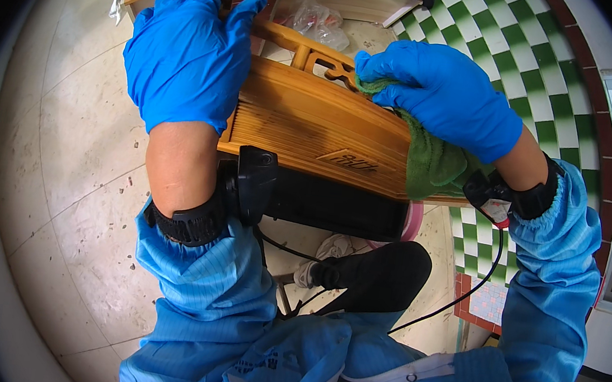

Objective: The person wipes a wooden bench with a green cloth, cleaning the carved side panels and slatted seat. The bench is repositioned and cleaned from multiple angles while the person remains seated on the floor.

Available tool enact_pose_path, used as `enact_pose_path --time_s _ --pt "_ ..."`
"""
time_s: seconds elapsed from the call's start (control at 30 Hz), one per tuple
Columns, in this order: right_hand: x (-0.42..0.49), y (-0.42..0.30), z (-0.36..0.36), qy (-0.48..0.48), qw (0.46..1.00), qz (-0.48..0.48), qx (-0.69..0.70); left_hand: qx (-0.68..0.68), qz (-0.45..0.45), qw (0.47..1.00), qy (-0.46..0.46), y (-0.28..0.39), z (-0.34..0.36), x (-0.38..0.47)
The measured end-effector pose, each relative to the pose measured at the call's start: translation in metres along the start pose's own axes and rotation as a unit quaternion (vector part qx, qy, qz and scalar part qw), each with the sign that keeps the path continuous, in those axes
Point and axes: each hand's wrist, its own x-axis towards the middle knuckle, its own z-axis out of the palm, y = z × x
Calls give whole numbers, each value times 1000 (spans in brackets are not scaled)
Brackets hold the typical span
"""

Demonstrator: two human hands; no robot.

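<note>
A yellow-brown wooden piece (pixel 314 118) with slatted sides, an openwork carved rail (pixel 301 57) and a small carved plaque lies across the view in front of me. My left hand (pixel 194 51), in a blue disposable glove, rests over the left end of the rail; its fingers are partly bent, and their grip on the wood is hidden. In its own blue glove, my right hand (pixel 439 93) pinches a green cloth (pixel 439 161) against the rail's right part. The cloth hangs down over the wooden piece's right end.
Under the wood is a black panel (pixel 333 202), with a pink rim (pixel 413 221) behind it. A clear plastic bag (pixel 319 23) lies beyond the rail. Green and white wall tiles (pixel 524 63) stand right. A black cable (pixel 476 284) hangs from the right wrist. Debris dots the floor (pixel 93 167).
</note>
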Motion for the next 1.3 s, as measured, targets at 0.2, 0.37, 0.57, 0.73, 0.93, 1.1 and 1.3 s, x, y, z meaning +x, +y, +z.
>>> enact_pose_path --time_s 0.2,0.37,0.57,0.73,0.93,1.1,1.3 --pt "-8 7 -15 -70 995 -25 -64 -24 -12 999 -31 -2 1 1" --pt "-11 7 -27 -96 978 11 -184 -8 10 1000 -2 -2 2 -1" --pt "-26 13 -31 -42 985 164 -27 10 -11 998 -57 -6 10 -3" --pt "-27 23 -18 -12 998 58 24 10 -10 998 -54 -5 7 7" --pt "-30 29 -20 -31 989 -33 -140 -2 -43 997 -60 2 2 10" --pt "-33 32 -21 -1 971 -38 -235 -13 -60 996 -71 4 9 14" --pt "-26 30 -3 24 994 2 -105 -8 -58 996 -69 8 4 15"
